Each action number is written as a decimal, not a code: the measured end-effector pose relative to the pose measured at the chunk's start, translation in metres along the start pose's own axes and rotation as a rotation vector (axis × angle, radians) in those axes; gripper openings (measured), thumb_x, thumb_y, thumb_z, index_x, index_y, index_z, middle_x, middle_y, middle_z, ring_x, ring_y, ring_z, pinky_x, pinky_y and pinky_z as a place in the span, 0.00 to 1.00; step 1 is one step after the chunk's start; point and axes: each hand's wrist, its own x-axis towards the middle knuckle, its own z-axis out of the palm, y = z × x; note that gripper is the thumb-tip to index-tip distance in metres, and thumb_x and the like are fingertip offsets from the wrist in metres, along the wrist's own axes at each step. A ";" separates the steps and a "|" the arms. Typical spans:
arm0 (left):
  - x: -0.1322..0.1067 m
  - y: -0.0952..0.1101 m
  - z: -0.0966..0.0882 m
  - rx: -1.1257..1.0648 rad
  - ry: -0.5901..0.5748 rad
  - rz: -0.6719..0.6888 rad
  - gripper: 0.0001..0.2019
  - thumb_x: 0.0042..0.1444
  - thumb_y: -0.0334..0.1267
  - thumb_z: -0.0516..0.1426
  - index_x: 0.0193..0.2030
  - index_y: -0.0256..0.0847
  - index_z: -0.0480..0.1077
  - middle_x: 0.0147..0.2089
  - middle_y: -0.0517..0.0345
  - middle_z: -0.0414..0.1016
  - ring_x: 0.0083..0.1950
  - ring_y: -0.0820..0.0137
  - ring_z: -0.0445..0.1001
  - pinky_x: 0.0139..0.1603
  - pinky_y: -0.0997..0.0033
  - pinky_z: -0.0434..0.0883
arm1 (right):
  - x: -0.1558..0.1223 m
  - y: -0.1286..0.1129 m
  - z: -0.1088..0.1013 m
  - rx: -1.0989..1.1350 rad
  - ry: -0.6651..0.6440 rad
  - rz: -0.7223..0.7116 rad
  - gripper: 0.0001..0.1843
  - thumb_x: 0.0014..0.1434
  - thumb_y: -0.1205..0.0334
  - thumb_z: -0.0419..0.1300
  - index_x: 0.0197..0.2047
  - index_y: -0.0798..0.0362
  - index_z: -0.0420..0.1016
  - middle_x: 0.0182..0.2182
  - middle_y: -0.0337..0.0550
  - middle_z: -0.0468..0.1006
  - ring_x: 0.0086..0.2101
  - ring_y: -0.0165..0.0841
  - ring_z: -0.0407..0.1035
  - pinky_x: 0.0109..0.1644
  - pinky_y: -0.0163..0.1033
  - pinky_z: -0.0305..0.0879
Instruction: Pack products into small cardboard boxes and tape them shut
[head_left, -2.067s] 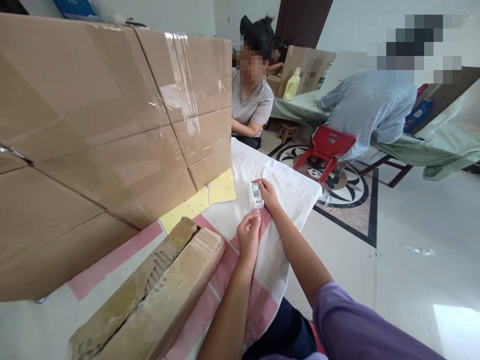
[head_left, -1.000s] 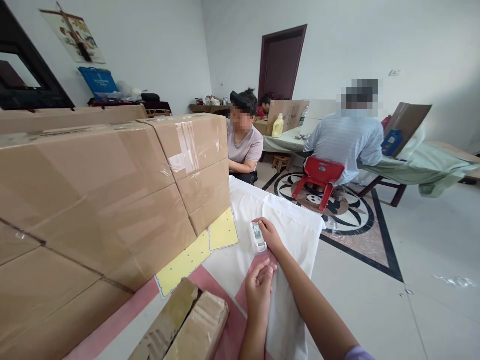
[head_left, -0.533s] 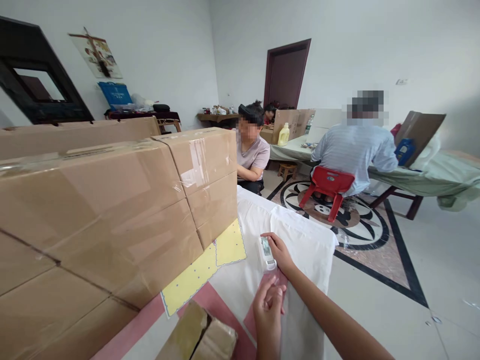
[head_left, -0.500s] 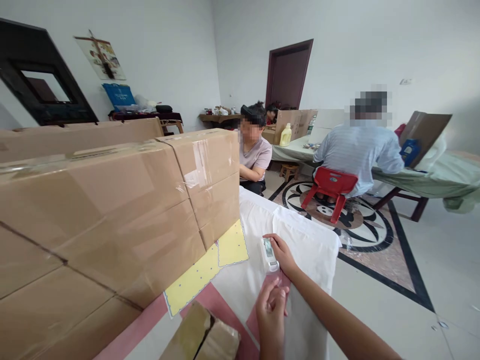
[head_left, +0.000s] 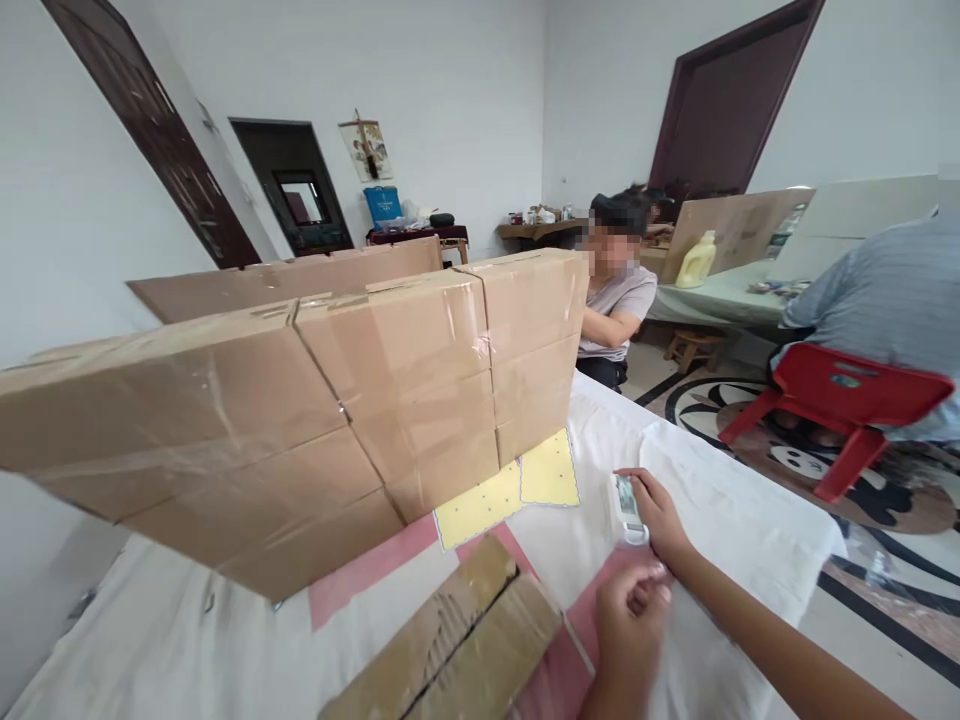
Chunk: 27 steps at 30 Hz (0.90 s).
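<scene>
My right hand (head_left: 660,512) rests on the white cloth (head_left: 735,510) and is closed round a small white device with a little screen (head_left: 628,505). My left hand (head_left: 628,622) sits nearer to me, beside the right forearm, with its fingers curled together over a pink stripe of the cloth; what they pinch I cannot make out. A long taped cardboard box (head_left: 465,648) lies just left of my left hand.
A wall of large taped cardboard boxes (head_left: 315,400) stands across the table's left and back. A yellow dotted sheet (head_left: 517,490) lies at its foot. A person in a grey shirt (head_left: 615,300) sits beyond; another sits on a red chair (head_left: 840,405) at the right.
The view has swung left and a little down, so the boxes fill more of the picture. My hands kept their places, the right one still on the device.
</scene>
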 end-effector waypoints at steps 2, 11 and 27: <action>-0.002 0.004 -0.001 -0.007 0.013 0.097 0.12 0.51 0.42 0.65 0.41 0.39 0.82 0.54 0.42 0.80 0.32 0.69 0.74 0.36 0.66 0.74 | -0.001 -0.004 0.001 0.010 0.016 -0.033 0.21 0.62 0.43 0.52 0.43 0.48 0.78 0.41 0.47 0.82 0.43 0.44 0.74 0.49 0.47 0.68; -0.016 0.011 -0.005 -0.101 0.064 0.099 0.18 0.51 0.49 0.66 0.41 0.36 0.80 0.36 0.48 0.82 0.31 0.67 0.76 0.24 0.74 0.68 | -0.008 -0.021 0.002 0.057 0.050 -0.074 0.21 0.58 0.44 0.51 0.37 0.51 0.76 0.37 0.46 0.81 0.39 0.42 0.73 0.46 0.45 0.67; -0.022 0.005 -0.004 0.164 0.199 0.193 0.18 0.49 0.52 0.67 0.37 0.37 0.79 0.32 0.51 0.82 0.23 0.72 0.71 0.18 0.76 0.62 | -0.011 -0.017 -0.004 0.179 -0.013 -0.120 0.22 0.63 0.38 0.50 0.36 0.48 0.73 0.33 0.47 0.80 0.36 0.45 0.72 0.43 0.48 0.68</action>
